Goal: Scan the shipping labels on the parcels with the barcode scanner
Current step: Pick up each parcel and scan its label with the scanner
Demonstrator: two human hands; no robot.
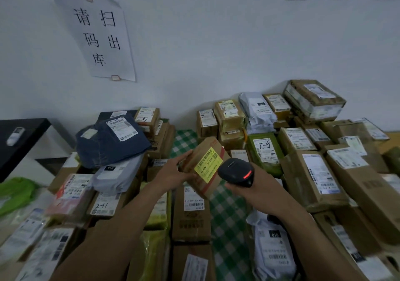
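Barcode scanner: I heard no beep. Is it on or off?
On: a red light glows on the barcode scanner in the right hand, beside the box the left hand holds.

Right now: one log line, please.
left hand: holds small box | right hand: grips scanner | scanner: beside yellow label | indicator: red

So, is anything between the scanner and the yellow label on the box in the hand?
Nothing visible does. The barcode scanner in the right hand is close beside the yellow label, and the left hand grips the small box at its left side, its fingers left of the label.
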